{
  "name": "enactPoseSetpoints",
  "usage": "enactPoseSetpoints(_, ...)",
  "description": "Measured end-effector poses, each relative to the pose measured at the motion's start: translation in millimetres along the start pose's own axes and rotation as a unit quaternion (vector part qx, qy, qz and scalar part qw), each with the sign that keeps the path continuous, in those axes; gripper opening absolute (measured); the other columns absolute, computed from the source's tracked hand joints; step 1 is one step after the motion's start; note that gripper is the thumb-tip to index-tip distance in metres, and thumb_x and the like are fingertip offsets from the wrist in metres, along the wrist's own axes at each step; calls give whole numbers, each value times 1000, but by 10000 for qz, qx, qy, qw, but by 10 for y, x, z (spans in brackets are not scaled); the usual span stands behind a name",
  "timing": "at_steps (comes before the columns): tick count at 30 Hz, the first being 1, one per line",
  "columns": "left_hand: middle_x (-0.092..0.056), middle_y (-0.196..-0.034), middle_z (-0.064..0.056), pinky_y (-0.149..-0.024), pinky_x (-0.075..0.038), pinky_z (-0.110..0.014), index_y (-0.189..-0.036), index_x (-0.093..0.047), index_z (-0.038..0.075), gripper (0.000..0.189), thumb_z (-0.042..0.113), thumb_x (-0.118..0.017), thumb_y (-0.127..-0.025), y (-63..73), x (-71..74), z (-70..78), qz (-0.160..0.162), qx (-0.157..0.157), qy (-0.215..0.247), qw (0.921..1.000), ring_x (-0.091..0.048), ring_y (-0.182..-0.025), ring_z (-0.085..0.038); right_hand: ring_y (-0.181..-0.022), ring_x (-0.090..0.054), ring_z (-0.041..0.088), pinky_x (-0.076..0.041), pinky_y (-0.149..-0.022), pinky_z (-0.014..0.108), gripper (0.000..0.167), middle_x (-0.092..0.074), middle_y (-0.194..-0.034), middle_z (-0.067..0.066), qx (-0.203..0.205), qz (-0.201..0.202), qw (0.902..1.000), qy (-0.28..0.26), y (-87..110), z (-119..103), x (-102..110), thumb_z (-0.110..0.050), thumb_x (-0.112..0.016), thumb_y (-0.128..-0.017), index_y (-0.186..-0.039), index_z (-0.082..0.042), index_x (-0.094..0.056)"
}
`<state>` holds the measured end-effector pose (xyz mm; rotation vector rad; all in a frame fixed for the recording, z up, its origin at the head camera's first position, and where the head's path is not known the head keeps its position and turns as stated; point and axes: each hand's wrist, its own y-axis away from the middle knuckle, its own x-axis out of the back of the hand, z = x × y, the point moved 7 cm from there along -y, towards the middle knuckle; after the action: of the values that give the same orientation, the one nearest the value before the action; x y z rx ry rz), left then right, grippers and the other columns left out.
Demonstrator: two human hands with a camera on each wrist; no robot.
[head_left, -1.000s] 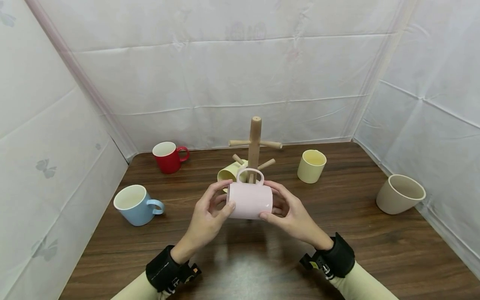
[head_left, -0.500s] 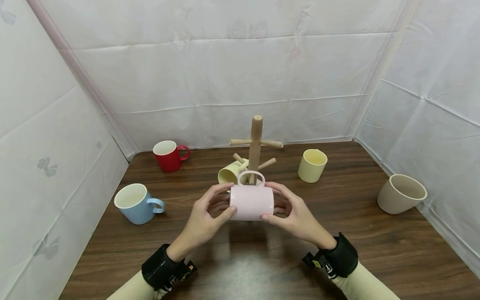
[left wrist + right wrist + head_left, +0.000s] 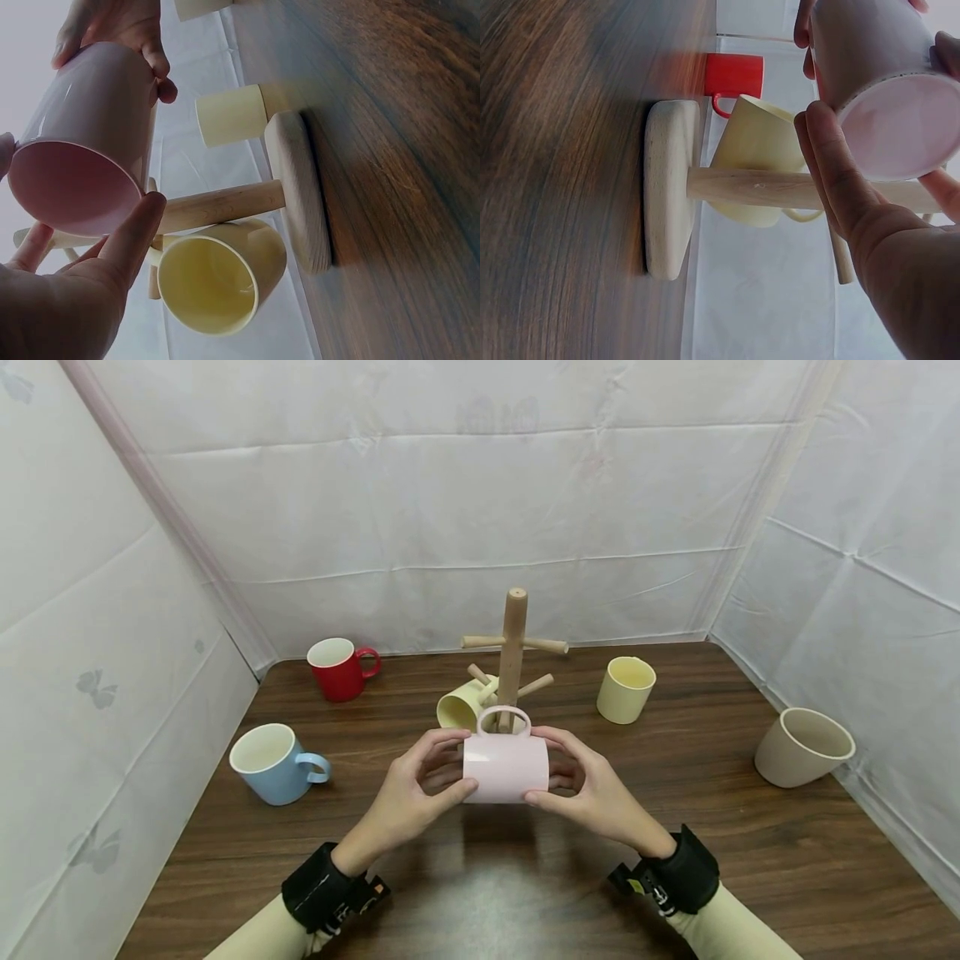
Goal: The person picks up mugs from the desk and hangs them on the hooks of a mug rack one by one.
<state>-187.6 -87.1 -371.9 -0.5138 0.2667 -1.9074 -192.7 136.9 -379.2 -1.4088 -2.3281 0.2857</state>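
Desk (image 3: 757, 852): one, dark brown wood grain.
Black wristbands (image 3: 318, 893): two, one on each arm.
Hands: two, left hand (image 3: 411, 792) and right hand (image 3: 591, 789), both gripping the same mug between thumb and fingers.
Pink mug (image 3: 506, 770): one, raised between the hands, left hand at the mouth end, right hand at the base end.
Pink mug's look: pale, glossy, plain, lying sideways in the air, loop handle upward, deeper pink inside.
Blue mug (image 3: 277, 778): one, upright at the left, handle pointing right, pale inside.
Beige cup (image 3: 783, 758): one, at the far right.
Wooden rack (image 3: 513, 647): one, just beyond the pink mug, a post with several pegs.
Yellow mugs: two; tilted yellow mug (image 3: 467, 695) on the rack, upright yellow mug (image 3: 622, 702) right of it.
Red mug (image 3: 337, 681): one, upright at the back left, white inside.
White sheeting (image 3: 480, 510): behind and along both sides.
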Motion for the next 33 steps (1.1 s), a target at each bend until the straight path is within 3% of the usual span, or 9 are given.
enactPoseSetpoints(19, -63, -136, -11, -94, -57, -36, -138, -54, 17, 53, 6, -78, -92, -26, -22, -98, -45, 279, -48, 9996, -67, -118, -27, -97, -72, 26, -61, -84, 40, 73, -53, -139, 14, -261, -41, 9995, 164, 16, 109, 13, -4, -82, -87, -150, -19, -48)
enactPoseSetpoints(33, -62, -138, -13, -94, -57, -37, -138, -52, 15, 53, 7, -77, -92, -44, -36, -183, -219, 432, 6, 9988, -65, -120, -28, -94, -72, 25, -61, -83, 41, 71, -53, -141, 21, -338, -84, 9989, 305, -3, 164, 12, -5, -82, -87, -149, -12, -48)
